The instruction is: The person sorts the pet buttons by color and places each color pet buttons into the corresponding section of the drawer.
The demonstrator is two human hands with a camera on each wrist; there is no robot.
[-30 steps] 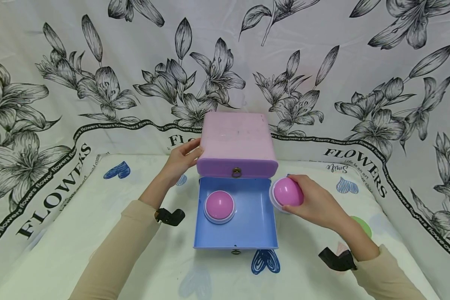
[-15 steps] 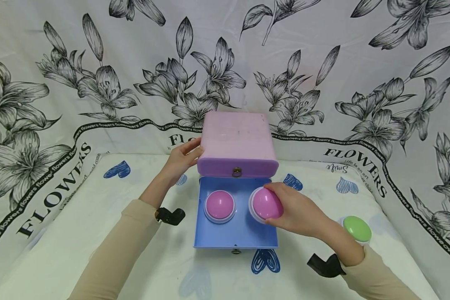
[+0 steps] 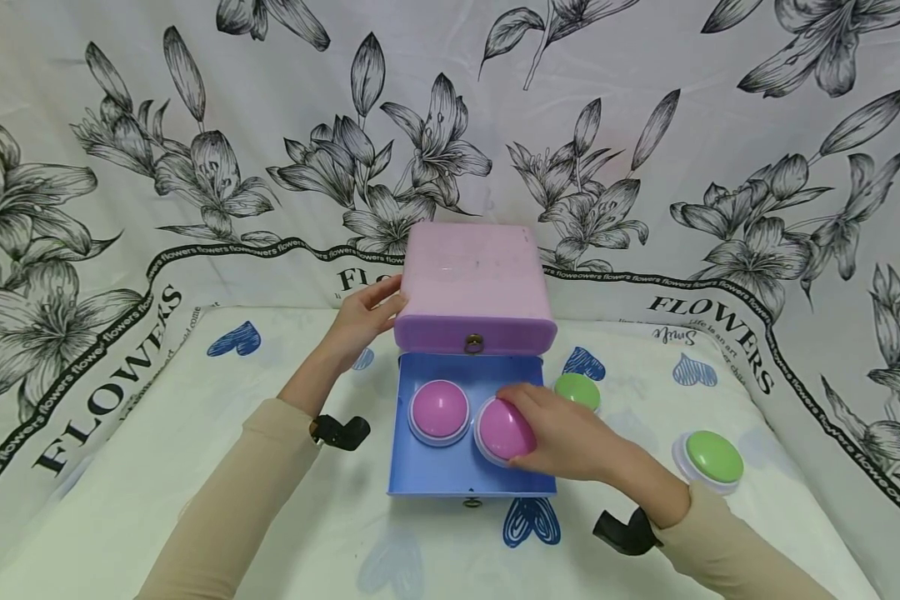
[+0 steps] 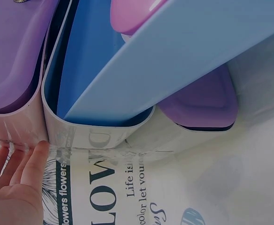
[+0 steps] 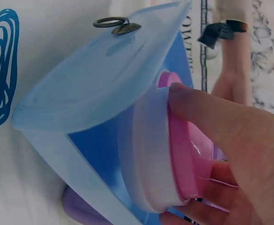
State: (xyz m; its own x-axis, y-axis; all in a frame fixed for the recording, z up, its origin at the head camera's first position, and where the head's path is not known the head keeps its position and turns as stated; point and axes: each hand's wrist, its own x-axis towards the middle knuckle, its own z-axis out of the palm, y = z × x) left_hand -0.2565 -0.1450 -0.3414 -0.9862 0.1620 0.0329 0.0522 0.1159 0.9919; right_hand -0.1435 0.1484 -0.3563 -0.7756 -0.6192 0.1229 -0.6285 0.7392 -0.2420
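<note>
Seemingly, the work was unfinished: in the blue drawer [image 3: 431, 475], one pink button [image 3: 438, 409] was set, a second pink button [image 3: 504, 432] was clamped by the right hand [image 3: 566, 429]; green buttons [image 3: 712, 457] lay right of the drawer; the pink box [image 3: 474, 271] behind was touched by the left hand [image 3: 362, 318], fingers straight.

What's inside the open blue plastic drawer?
A round pink dome with a white base sits inside; the right hand holds a matching dome to its right. Hand and domes hide the drawer floor beneath them.
</note>
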